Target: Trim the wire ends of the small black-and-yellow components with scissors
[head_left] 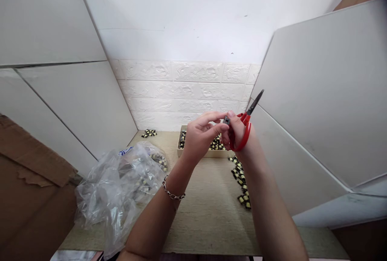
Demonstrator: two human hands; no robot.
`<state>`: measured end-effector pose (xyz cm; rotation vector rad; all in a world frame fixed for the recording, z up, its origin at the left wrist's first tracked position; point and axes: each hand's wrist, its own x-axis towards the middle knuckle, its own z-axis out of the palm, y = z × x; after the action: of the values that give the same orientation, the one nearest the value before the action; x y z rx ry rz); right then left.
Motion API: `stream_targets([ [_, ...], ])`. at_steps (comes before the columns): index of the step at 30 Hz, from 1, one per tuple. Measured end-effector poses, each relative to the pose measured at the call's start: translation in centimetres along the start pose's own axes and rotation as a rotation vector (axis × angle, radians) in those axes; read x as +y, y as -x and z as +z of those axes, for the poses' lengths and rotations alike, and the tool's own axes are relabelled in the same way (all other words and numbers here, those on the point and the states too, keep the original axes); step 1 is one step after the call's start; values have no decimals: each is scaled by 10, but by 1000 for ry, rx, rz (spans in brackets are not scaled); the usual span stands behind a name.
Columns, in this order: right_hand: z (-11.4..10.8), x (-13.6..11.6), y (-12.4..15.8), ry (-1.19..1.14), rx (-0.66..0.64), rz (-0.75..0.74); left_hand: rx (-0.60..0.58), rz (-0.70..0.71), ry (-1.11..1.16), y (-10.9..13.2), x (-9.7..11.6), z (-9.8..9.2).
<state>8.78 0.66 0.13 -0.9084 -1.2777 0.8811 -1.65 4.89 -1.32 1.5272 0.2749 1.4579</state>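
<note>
My left hand [203, 132] pinches a small dark-grey component [226, 120] between thumb and index finger, above the far part of the table. My right hand [238, 132] is closed around red-handled scissors [246, 119], whose dark blades point up and away to the right. The right thumb and fingertips also meet the small component, beside the left fingertips. Behind and below both hands sits a shallow cream box [208, 154] filled with small black-and-yellow parts, which look like coil transformers. The hands cover part of this box.
A crumpled clear plastic bag [111, 196] with similar parts lies on the table [208, 212] at left. More parts [240, 178] form a strip by my right forearm, and a small pile [149, 133] lies at the back left. White panels and cardboard [33, 184] flank the table.
</note>
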Motion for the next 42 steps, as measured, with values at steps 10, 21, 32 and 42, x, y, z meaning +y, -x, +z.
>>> stream_targets([
  [10,-3,-24,12,124,115,26,-191,-380,467,1,5,2],
  [21,-3,-33,23,205,68,-58,-244,-429,506,6,10,5],
  [32,-6,-32,25,315,24,-123,-191,-477,496,8,13,3],
  [42,-5,-35,28,290,27,-69,-215,-453,493,10,11,4],
])
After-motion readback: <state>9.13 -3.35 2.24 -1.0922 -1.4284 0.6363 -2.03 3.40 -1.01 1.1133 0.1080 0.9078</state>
